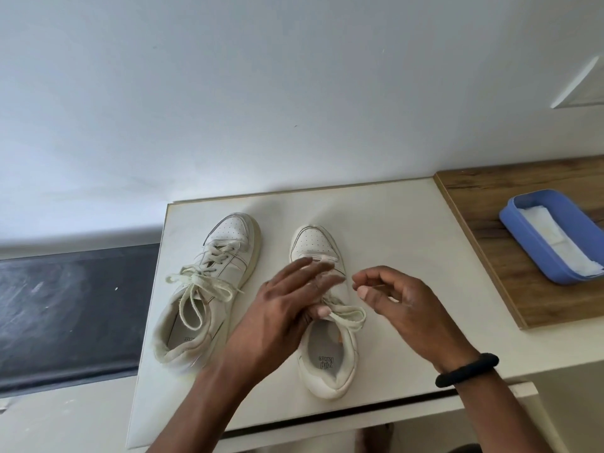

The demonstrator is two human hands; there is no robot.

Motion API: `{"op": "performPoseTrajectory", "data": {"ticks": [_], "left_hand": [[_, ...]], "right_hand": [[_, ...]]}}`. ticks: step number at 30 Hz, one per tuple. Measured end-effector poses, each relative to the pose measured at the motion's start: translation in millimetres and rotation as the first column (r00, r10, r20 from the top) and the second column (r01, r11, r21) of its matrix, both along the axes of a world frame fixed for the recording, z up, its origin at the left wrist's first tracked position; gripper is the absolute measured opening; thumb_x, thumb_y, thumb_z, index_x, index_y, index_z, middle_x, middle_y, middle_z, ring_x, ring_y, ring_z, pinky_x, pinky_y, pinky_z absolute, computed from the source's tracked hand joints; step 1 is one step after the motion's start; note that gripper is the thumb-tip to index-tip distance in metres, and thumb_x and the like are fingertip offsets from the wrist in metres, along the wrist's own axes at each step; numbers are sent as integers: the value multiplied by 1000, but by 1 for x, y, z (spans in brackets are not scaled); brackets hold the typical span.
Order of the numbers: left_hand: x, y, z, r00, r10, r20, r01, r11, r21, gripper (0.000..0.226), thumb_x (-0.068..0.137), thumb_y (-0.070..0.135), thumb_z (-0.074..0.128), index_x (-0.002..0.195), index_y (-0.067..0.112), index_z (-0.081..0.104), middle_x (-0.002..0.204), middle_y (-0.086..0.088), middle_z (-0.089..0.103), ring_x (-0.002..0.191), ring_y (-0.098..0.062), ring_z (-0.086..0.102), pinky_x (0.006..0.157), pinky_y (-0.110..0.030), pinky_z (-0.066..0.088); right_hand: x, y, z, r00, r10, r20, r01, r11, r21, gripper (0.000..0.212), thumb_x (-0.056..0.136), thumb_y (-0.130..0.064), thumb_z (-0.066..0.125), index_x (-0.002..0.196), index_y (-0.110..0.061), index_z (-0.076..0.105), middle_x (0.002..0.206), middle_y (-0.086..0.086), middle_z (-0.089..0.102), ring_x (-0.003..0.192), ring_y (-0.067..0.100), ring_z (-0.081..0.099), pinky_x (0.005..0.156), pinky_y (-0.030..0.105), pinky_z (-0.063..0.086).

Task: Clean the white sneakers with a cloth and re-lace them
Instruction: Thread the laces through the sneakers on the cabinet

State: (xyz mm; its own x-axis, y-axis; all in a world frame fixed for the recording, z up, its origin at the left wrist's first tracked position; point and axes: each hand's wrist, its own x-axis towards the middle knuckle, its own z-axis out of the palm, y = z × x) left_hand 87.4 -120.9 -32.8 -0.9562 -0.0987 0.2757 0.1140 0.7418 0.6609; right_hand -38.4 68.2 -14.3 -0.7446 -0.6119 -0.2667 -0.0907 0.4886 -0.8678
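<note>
From the head view, both white sneakers are lying side by side on the table (392, 223), long axes running away from the person with toes at the far end. The left sneaker (209, 289) is sitting with its bow tied, and the right sneaker (330, 364) is lying directly under the hands. The left hand (287, 302) is reaching across its tongue, fingers stretched forward and thumb pinching the lace loop (349, 317). The right hand (392, 299) is hovering just beside the shoe, fingers curled, though whether they are pinching a lace end I cannot tell, and the cloth (555, 243) is waiting in a blue tray (523, 230) well apart, nearer that hand.
</note>
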Motion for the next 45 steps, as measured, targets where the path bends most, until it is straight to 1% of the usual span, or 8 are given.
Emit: {"op": "performPoseTrajectory", "data": {"ticks": [5, 9, 15, 21, 25, 31, 38, 45], "left_hand": [[0, 3, -13, 995, 91, -28, -92, 996, -22, 32, 100, 39, 56, 122, 24, 73, 114, 6, 69, 104, -14, 63, 87, -32, 52], [2, 8, -9, 976, 218, -14, -218, 976, -25, 35, 96, 47, 55, 112, 26, 77, 89, 8, 61, 76, -8, 59, 63, -27, 51], [6, 16, -5, 944, 327, -35, -329, 941, -80, 34, 93, 49, 55, 102, 26, 78, 87, 7, 61, 62, -14, 63, 51, -28, 51], [9, 23, -9, 925, 366, -106, -381, 899, -215, 18, 94, 34, 65, 100, 24, 78, 97, 8, 73, 79, -17, 65, 58, -30, 54], [11, 23, -7, 908, 415, -54, -417, 890, -184, 8, 90, 23, 76, 99, 24, 77, 82, 8, 67, 64, -16, 63, 47, -30, 51], [9, 17, -13, 878, 477, -39, -476, 879, 20, 18, 94, 26, 64, 103, 24, 80, 81, 9, 67, 59, -6, 56, 53, -25, 47], [13, 7, -11, 954, 298, 38, -298, 954, 2, 36, 95, 53, 56, 119, 33, 74, 102, 11, 65, 78, -3, 60, 66, -18, 46], [15, 3, -9, 950, 311, 33, -313, 948, 64, 16, 91, 39, 71, 99, 30, 80, 87, 17, 66, 69, 2, 59, 60, -17, 48]], "right_hand": [[28, -15, -2, 922, 208, -328, -160, 973, 167, 52, 75, -60, 71, 119, -32, 66, 107, -18, 64, 98, 0, 63, 82, 24, 54], [37, -25, -7, 826, 203, -527, -74, 964, 254, 26, 88, -40, 73, 110, -27, 69, 101, -13, 61, 90, 10, 62, 76, 25, 52], [23, -19, -8, 856, 166, -490, -84, 979, 184, 12, 91, -25, 70, 81, -21, 66, 80, -12, 61, 72, 9, 59, 64, 32, 53], [16, -24, -12, 988, 5, -153, 9, 996, 91, 20, 98, -22, 60, 81, -16, 67, 68, -5, 68, 63, 5, 62, 62, 25, 52], [19, -28, -13, 995, -103, 6, 103, 994, -34, 21, 99, -12, 56, 83, -15, 69, 64, 1, 69, 54, 12, 61, 59, 29, 50], [14, -21, -17, 899, -78, -431, 89, 996, 5, 33, 93, 0, 63, 102, -28, 79, 86, -11, 70, 80, 2, 67, 70, 14, 52], [15, -16, -9, 900, 187, -393, -195, 981, 21, 26, 89, -26, 74, 114, -29, 75, 105, -18, 69, 98, 0, 66, 81, 14, 52], [14, -17, -9, 880, 174, -441, -155, 985, 79, 11, 81, -16, 81, 84, -27, 77, 88, -18, 68, 82, 2, 65, 69, 13, 49]]}}
